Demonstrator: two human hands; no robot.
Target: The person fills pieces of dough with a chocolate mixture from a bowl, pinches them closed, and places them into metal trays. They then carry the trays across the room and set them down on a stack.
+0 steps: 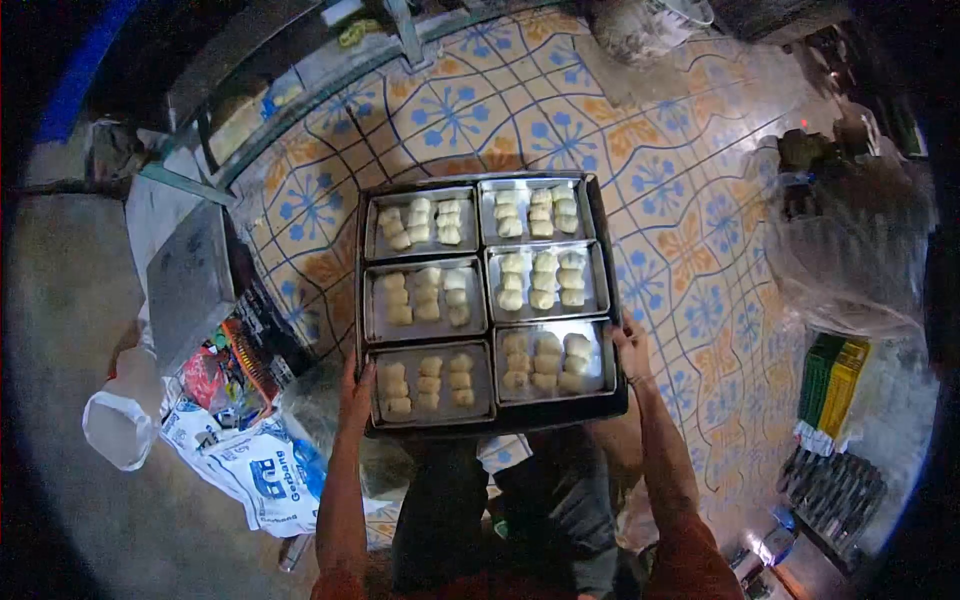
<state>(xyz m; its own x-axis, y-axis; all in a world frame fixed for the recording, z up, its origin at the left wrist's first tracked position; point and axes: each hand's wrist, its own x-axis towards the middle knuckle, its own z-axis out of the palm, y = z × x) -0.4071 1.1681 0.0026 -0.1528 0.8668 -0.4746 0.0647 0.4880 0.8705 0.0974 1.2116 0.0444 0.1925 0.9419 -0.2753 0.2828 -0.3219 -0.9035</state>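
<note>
A large dark baking tray (470,428) is held level in front of my body. On it sit several smaller rectangular metal pans (487,290), in two columns. Each pan holds pale dough rolls (541,280) lined up in three short rows. My left hand (357,385) grips the tray's left edge near the front corner. Around the right edge, slightly farther forward, my right hand (630,350) is closed. The fingers of both hands are partly hidden under the tray.
Patterned floor tiles (670,200) lie below. To the left are a printed white sack (265,480) and a grey panel (190,265). Green and yellow crates (832,385) and clear plastic sheeting (840,260) are on the right. A bulging bag (645,30) stands at the far side.
</note>
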